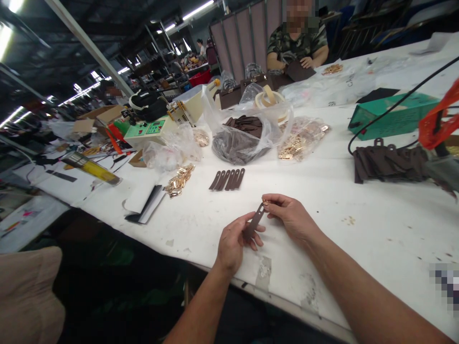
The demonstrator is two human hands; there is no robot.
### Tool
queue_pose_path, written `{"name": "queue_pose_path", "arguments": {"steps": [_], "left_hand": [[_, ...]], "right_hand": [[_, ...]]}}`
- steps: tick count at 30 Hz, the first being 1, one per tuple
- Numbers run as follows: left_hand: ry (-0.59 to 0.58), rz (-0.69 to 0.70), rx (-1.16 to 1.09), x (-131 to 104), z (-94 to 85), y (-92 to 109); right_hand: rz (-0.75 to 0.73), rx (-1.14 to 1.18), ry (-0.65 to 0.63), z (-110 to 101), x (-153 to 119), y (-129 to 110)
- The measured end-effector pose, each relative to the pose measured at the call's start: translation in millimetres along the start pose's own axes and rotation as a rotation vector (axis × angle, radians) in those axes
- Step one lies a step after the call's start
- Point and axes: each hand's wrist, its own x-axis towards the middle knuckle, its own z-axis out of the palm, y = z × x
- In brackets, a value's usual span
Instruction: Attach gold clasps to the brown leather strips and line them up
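My left hand point(233, 241) grips a dark brown leather tab point(255, 222), a narrow strip with a slot near its rounded top end. At that slotted end, my right hand point(287, 215) pinches a small gold metal piece point(265, 202), partly hidden by the fingertips. Beyond my hands, a row of several similar brown tabs point(227, 180) lies side by side on the white table point(304, 184). To their left is a loose pile of gold metal pieces point(179, 180).
Behind the row stand a plastic bag of brown tabs point(240, 143) and a bag of gold pieces point(303, 138). More brown tabs point(389, 162) are heaped at right beside a green box point(390, 114). A co-worker point(297, 45) sits across the table. Black-and-white folded sheets point(147, 205) lie near the left edge.
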Motion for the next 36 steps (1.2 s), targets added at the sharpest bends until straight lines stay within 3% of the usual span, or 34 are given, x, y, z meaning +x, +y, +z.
{"name": "queue_pose_path", "arguments": {"steps": [6, 12, 16, 21, 27, 36], "left_hand": [[0.005, 0.020, 0.047, -0.2, -1.0, -1.7], [0.172, 0.089, 0.322, -1.8, 9.3, -16.5], [0.204, 0.103, 0.424, -5.0, 16.4, -17.1], [0.183, 0.028, 0.364, -2.0, 14.9, -7.5], [0.145, -0.060, 0.202, 5.3, 10.3, -2.6], [0.112, -0.082, 0.148, 6.4, 8.5, 0.5]], "right_hand": [[0.008, -0.004, 0.001, 0.6, -0.6, -1.0], [0.021, -0.027, 0.019, 2.4, -1.6, -1.8], [0.021, 0.005, 0.018, 3.2, -3.0, -1.3], [-0.024, 0.034, 0.050, 2.9, -3.8, -2.6], [-0.085, -0.094, 0.127, 1.6, -4.5, -5.0], [-0.091, -0.237, 0.030, 4.2, -8.4, -7.5]]}}
